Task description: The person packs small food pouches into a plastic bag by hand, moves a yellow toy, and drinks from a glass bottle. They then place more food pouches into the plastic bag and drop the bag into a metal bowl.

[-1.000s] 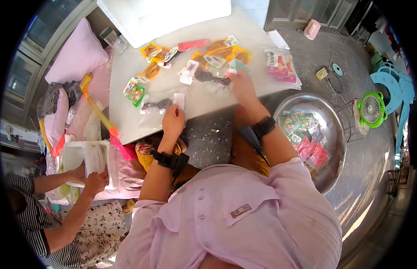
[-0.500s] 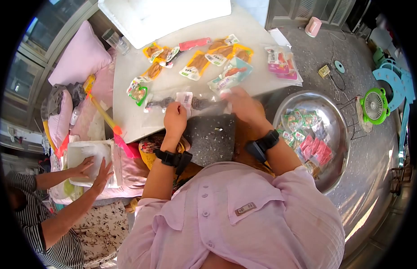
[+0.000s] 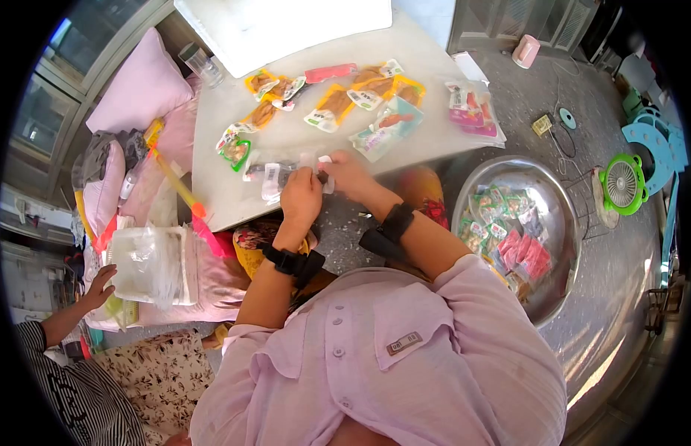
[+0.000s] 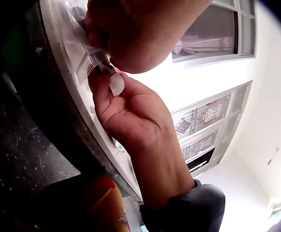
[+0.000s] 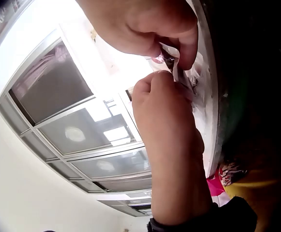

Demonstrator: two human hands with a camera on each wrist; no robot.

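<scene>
Near the table's front edge, my two hands meet over clear plastic packets of dark food [image 3: 272, 181] with white labels. My left hand [image 3: 299, 199] grips them with curled fingers. From the right, my right hand [image 3: 348, 177] pinches a packet's end between thumb and fingers, close beside the left knuckles. Seen from the right wrist, that packet edge [image 5: 174, 57] runs between the right hand [image 5: 155, 26] above and the left hand [image 5: 164, 104] below. In the left wrist view a pale flap [image 4: 116, 84] sticks out at the right hand's [image 4: 130, 108] fingertips. The fingers hide much of the packets.
Several yellow packets [image 3: 331, 108], a pale blue packet [image 3: 390, 128] and pink packets [image 3: 470, 108] lie on the table [image 3: 219, 186]. A white foam box [image 3: 286, 33] stands behind. A steel basin [image 3: 565, 275] holds more packets. At left, another person's hand [image 3: 98, 288] nears a white basket [image 3: 183, 264].
My right hand has brought a dark packet from mid-table down and left to the one under my left hand, and the hands now meet. The other person's arm has drawn back from the basket.
</scene>
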